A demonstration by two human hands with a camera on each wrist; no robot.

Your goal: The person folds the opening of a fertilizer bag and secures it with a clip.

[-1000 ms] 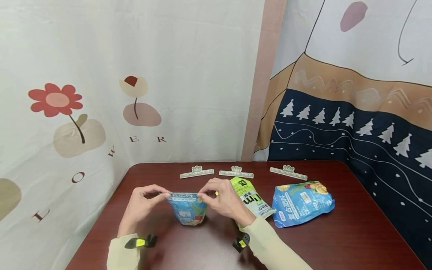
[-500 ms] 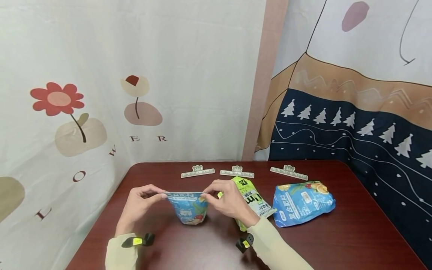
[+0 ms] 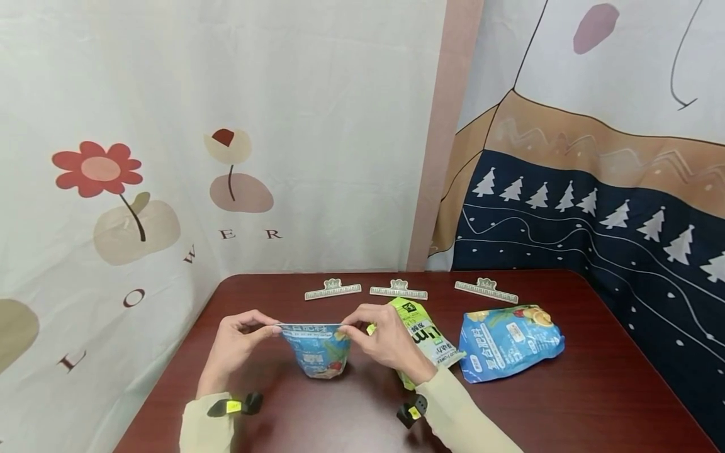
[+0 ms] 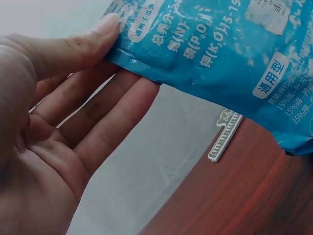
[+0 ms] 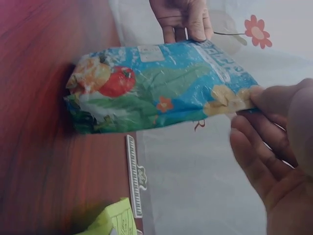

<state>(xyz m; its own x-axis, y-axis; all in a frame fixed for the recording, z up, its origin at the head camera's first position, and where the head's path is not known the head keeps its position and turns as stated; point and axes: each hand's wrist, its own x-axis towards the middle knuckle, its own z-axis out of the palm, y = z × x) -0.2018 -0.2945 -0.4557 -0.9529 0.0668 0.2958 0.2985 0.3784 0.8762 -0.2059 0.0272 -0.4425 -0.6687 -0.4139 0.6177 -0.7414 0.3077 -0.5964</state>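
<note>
A blue fertilizer bag (image 3: 316, 355) printed with fruit stands upright on the table, its top edge stretched into a straight line. My left hand (image 3: 239, 340) pinches the top left corner between thumb and fingers. At the opposite corner, my right hand (image 3: 386, 336) pinches the same edge. In the left wrist view the bag's lettered side (image 4: 225, 63) fills the top, with my thumb on its face and fingertips behind. The right wrist view shows the bag's fruit-printed side (image 5: 146, 93) from its base to my right thumb.
Three ruler-edged clips lie along the table's back: a left clip (image 3: 333, 290), a middle clip (image 3: 399, 290) and a right clip (image 3: 486, 290). A green bag (image 3: 425, 336) lies partly behind my right hand. Beside it lies a second blue bag (image 3: 510, 343).
Both hands have moved slightly apart along the bag's top edge, the right one a little to the right. In the last half second, hardly anything differs.
</note>
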